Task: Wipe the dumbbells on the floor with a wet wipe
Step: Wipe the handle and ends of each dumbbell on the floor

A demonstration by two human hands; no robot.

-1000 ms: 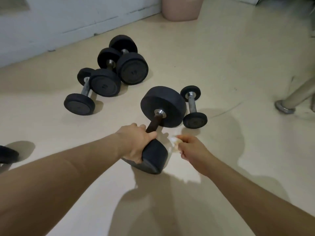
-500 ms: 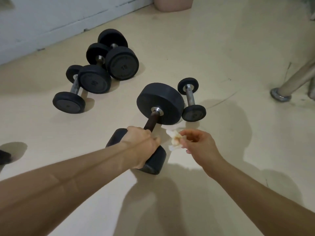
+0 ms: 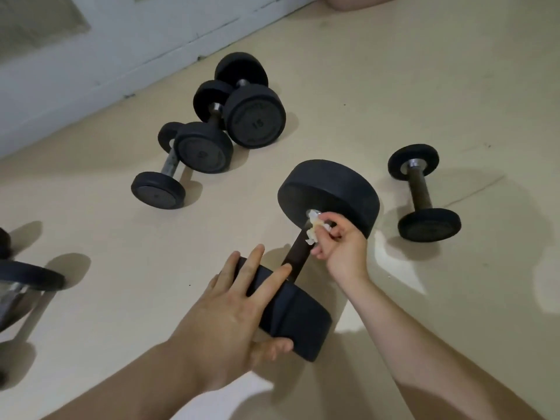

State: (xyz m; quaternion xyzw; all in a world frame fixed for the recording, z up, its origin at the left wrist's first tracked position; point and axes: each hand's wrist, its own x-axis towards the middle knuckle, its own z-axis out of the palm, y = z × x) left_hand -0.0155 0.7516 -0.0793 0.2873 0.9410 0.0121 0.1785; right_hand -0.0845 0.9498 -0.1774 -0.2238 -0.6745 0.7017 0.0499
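A big black dumbbell (image 3: pixel 330 192) lies on the beige floor in the middle of the view. My left hand (image 3: pixel 233 313) rests on its near head with straight fingers spread over the top and the thumb under the rim. My right hand (image 3: pixel 339 241) pinches a crumpled white wet wipe (image 3: pixel 313 230) and holds it against the dark handle, right by the metal collar of the far head.
A small dumbbell (image 3: pixel 422 194) lies to the right. Three more dumbbells (image 3: pixel 239 116) are grouped further back near the white wall (image 3: pixel 91 71). Another dumbbell (image 3: pixel 21 280) shows at the left edge. A pink bin (image 3: pixel 357 0) stands at the top.
My left hand let go of the handle and now lies flat on the near head. My right hand moved forward and brought the wipe onto the handle near the far head.
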